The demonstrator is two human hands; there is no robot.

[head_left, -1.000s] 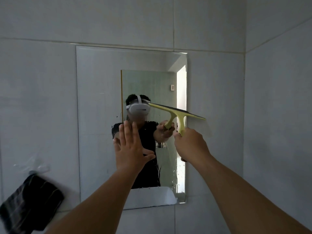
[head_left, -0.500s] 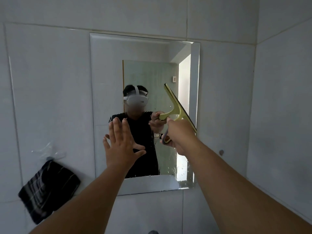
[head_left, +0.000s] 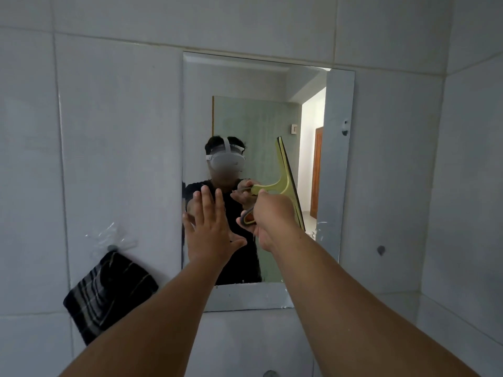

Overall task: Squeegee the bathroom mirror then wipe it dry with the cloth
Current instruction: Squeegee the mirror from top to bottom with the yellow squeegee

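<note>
At the lower left of the frame a dark striped cloth is seen hanging from a clear hook on the tiled wall. Right of it, at the frame's centre, the mirror is mounted. The left hand is held flat at the mirror's left edge, fingers straight and slightly spread. Just right, the right hand is curled round the handle of the squeegee, whose blade is set nearly upright against the glass.
</note>
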